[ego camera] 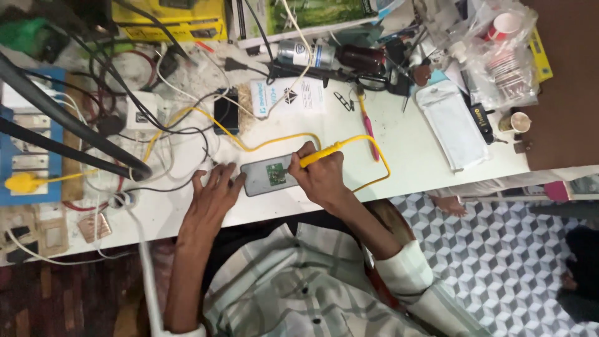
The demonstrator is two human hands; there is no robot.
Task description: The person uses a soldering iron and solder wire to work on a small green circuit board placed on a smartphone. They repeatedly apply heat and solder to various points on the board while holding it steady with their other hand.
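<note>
A grey opened device (262, 176) with a small green circuit board (275, 174) lies on the white workbench (412, 156). My right hand (321, 176) grips a yellow soldering iron (319, 155) like a pen, its tip down on the green board. The iron's yellow cord (374, 156) loops away across the bench. My left hand (213, 193) rests flat with fingers spread, its fingertips touching the device's left edge.
Tangled black, white and yellow cables (168, 118) cover the left of the bench beside a blue switchboard (31, 150). A pink-handled tool (368, 128), scissors (371, 80), a white phone case (452, 125), paper cups (518, 122) and plastic bags lie farther off. Patterned floor is at right.
</note>
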